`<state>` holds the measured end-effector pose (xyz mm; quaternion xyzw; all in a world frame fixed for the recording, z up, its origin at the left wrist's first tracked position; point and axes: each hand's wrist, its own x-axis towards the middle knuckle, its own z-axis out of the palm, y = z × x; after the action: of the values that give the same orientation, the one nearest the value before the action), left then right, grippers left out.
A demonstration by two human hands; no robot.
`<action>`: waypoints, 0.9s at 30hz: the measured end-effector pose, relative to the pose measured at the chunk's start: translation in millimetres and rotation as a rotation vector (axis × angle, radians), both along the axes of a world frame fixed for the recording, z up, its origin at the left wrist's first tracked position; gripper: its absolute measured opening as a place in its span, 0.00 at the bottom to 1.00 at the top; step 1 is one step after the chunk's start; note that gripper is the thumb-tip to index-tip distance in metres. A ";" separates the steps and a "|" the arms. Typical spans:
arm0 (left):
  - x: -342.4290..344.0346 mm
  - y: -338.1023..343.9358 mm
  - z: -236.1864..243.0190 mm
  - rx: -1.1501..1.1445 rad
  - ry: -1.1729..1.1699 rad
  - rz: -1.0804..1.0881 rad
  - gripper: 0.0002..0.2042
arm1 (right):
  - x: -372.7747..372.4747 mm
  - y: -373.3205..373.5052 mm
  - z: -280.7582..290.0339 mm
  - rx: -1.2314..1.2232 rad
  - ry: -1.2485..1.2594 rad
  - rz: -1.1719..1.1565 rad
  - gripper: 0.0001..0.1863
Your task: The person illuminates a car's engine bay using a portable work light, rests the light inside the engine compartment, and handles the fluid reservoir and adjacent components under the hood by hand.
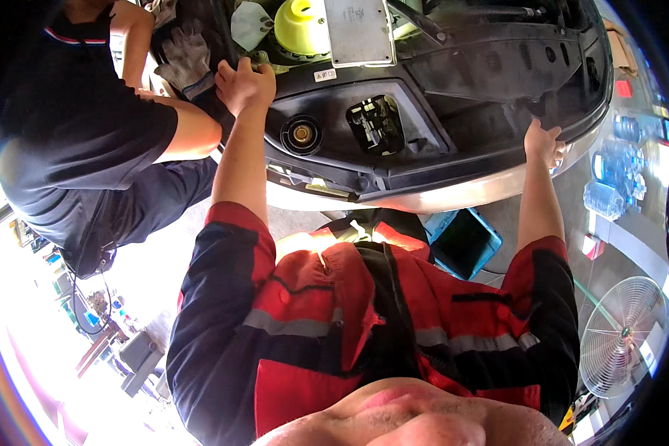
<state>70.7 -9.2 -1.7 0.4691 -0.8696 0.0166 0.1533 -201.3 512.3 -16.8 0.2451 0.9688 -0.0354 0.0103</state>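
Note:
My left hand (246, 88) is closed on the edge of a black plastic panel at the car's engine bay, left of the round brass-centred cap (302, 134). My right hand (544, 143) is closed on the same panel (483, 119) near its right end. An opening (375, 125) with black and metal fittings sits mid-panel. Above it are a yellow-green plastic part (297, 37), a flat metal plate (358, 33) and a pale translucent reservoir (249, 26). Grey work gloves (182, 63) lie left of my left hand.
A co-worker in a dark shirt (89, 141) leans over the car on my left. A blue-cased screen device (464, 241) is below the silver bumper (446, 201). Large water bottles (609, 171) and a wire-caged fan (624, 334) stand at right. Tools (137, 357) are at lower left.

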 end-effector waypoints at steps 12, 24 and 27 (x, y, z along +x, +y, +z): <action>0.6 -1.4 -0.4 -0.016 0.004 -0.010 0.20 | 2.7 -3.5 0.3 -0.004 0.004 -0.027 0.43; -0.4 0.8 0.1 -0.009 0.023 -0.016 0.20 | 3.8 -1.1 3.5 -0.019 0.006 -0.014 0.44; -1.7 -0.8 0.9 -0.003 0.026 -0.035 0.19 | 4.9 -6.1 6.6 -0.028 -0.002 -0.024 0.44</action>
<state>69.0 -10.0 -0.8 0.4537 -0.8755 0.0093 0.1657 -196.4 506.2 -10.2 0.2566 0.9652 -0.0491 0.0144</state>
